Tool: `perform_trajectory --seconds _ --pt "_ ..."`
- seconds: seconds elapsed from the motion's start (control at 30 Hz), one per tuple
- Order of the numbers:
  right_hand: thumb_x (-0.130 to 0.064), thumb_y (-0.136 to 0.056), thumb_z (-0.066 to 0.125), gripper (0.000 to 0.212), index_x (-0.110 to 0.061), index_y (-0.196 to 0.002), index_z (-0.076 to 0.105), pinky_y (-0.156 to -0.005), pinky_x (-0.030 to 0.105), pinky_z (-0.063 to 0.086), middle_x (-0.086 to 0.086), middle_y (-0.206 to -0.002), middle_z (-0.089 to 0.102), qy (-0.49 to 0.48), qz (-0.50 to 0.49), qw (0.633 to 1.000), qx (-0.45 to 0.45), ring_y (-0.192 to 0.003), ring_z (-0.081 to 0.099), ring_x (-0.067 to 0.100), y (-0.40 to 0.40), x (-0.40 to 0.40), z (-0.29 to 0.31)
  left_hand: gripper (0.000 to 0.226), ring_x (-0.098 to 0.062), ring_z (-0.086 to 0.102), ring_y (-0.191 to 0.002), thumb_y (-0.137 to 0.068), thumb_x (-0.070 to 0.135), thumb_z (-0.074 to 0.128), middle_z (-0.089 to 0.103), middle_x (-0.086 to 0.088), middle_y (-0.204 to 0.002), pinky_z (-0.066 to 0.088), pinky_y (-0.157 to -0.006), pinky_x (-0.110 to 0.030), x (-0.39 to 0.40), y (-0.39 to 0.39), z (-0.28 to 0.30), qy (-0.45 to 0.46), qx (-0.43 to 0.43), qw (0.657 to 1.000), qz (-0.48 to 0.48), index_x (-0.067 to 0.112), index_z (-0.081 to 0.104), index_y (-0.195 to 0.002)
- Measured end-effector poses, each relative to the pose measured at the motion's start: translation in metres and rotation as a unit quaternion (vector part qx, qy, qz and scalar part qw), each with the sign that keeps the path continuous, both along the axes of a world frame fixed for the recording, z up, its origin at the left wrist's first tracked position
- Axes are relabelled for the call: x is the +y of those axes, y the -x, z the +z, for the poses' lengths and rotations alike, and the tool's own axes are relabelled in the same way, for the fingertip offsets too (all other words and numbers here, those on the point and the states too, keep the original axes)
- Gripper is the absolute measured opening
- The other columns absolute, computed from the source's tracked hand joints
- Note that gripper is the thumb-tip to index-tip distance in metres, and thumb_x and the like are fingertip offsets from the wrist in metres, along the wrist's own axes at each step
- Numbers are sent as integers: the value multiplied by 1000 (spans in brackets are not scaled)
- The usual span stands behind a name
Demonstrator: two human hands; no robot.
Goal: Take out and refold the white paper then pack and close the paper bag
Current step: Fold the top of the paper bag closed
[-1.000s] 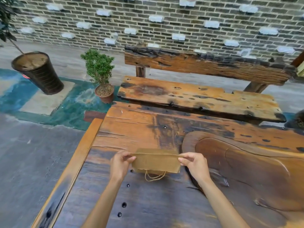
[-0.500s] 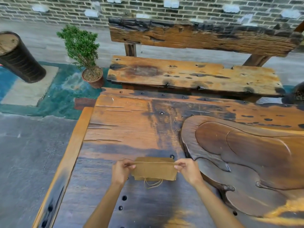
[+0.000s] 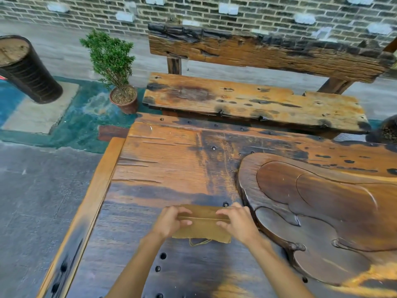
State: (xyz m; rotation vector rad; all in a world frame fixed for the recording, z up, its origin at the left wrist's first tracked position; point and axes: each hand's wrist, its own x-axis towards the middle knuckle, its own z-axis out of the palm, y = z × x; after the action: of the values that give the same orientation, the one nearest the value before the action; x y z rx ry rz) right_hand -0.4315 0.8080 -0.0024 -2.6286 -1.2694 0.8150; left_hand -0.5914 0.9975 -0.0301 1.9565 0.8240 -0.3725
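Observation:
A small brown paper bag (image 3: 202,227) lies flat on the wooden table (image 3: 163,164), its twine handles (image 3: 198,241) poking out at the near edge. Its far part is folded along a crease. My left hand (image 3: 171,220) grips the bag's left end at the crease, fingers curled over the fold. At the right end my right hand (image 3: 237,221) holds the same crease. No white paper is in sight.
A carved dark wooden tray (image 3: 311,211) sits on the table just right of my right hand. Beyond the table stands a wooden bench (image 3: 247,102). A small potted plant (image 3: 120,72) and a tall dark planter (image 3: 25,69) stand on the floor at the left.
The bag was held up by its top corners; now it lies on the table with both hands pressing a fold across it. The camera has tilted down.

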Motion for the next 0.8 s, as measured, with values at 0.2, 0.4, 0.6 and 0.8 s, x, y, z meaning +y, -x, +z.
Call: perform_trajectory --seconds 0.2,0.4,0.6,0.8 --pt "-42 -96 49 27 -27 -98 72 -88 36 31 -6 -97 74 -15 105 994 5 -105 55 20 19 26 -15 23 -22 61 -108 -86 43 65 77 2 -110 50 -91 -35 -20 -11 0 -63 -4 997 -54 39 73 -108" --pt "-50 -94 44 35 -33 -92 75 -83 33 25 -5 -77 73 -47 88 992 -79 -91 62 15 22 20 -35 19 -20 66 -99 -86 41 67 79 2 -101 46 -79 -27 -23 -14 -7 -94 -25 995 -31 34 77 -100" --pt "-69 -82 35 54 -39 -66 76 -75 33 25 -6 -51 64 -4 71 988 -135 -61 61 6 21 16 -43 20 -20 66 -109 -87 25 70 76 -3 -109 48 -99 -30 -13 -10 -17 -16 -27 999 -29 16 78 -102" --pt "-23 -92 59 28 -36 -112 73 -77 22 18 0 -99 73 -56 87 992 -65 -95 65 22 13 7 -41 22 -20 64 -116 -94 5 59 72 -11 -117 43 -98 -11 -9 -5 -20 4 -24 999 -42 2 73 -110"
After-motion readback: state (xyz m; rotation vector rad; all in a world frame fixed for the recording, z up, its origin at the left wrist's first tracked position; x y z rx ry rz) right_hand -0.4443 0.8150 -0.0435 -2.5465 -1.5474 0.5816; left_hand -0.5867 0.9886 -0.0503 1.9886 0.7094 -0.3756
